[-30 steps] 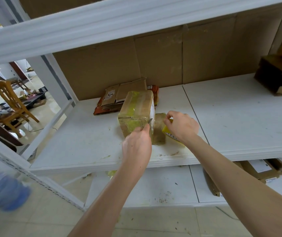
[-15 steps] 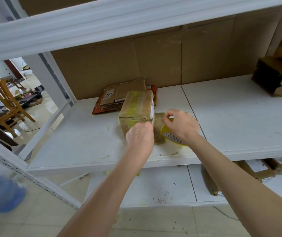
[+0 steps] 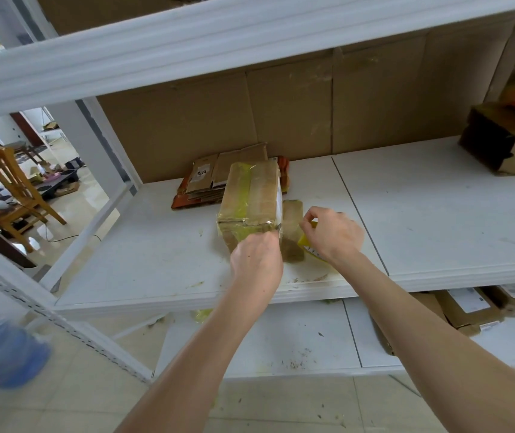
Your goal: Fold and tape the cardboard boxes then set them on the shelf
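A wooden chair stands far left, beyond the shelf frame. A taped cardboard box sits mid-way along the white shelf, just in front of a stack of flattened cardboard. The left hand touches the box's near right corner, fingers curled against it; whether they pinch it I cannot tell. Just right, the right hand has its fingers clamped round a yellow tape roll.

The left hand and right hand are bare, the left forearm and right forearm likewise uncovered.
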Demonstrator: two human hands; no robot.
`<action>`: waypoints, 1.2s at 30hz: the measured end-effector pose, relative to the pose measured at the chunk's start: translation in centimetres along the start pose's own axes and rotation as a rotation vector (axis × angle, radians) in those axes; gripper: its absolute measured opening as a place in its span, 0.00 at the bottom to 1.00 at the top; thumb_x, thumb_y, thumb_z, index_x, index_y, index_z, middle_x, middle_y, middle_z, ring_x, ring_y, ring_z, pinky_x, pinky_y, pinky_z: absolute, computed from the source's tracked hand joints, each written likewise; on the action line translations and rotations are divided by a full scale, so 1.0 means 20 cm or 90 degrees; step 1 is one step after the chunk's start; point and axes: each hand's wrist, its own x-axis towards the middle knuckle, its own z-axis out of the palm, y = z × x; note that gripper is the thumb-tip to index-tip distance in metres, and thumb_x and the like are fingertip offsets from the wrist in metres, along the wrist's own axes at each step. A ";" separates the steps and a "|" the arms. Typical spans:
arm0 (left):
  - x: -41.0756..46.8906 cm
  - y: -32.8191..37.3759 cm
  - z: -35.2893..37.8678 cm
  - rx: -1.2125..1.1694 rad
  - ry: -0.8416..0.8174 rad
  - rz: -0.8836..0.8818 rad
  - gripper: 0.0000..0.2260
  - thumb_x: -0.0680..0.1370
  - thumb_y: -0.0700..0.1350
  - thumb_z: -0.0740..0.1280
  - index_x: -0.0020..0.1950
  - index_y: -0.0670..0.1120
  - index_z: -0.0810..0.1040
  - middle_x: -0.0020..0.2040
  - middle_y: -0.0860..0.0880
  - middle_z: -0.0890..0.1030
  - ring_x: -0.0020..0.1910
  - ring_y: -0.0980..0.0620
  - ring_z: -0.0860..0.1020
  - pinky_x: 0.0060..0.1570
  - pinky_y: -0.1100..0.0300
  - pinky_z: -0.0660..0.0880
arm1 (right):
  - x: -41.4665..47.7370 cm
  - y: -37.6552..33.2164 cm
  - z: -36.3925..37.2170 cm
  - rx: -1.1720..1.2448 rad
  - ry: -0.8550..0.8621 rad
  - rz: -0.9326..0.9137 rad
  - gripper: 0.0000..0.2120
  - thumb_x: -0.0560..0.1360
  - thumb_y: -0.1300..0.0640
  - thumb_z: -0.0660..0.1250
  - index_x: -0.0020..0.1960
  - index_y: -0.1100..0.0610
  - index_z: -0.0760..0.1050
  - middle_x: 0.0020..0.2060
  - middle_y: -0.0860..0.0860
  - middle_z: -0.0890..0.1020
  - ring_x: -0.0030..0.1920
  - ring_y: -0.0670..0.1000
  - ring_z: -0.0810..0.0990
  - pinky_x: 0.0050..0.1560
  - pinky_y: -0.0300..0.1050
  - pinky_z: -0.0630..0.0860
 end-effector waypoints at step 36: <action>0.11 -0.15 0.10 -0.207 0.086 0.133 0.05 0.81 0.46 0.61 0.53 0.48 0.75 0.45 0.54 0.76 0.35 0.56 0.75 0.32 0.62 0.69 | 0.12 0.15 0.04 0.504 0.077 0.198 0.05 0.75 0.53 0.67 0.50 0.48 0.74 0.44 0.47 0.77 0.42 0.50 0.78 0.47 0.52 0.80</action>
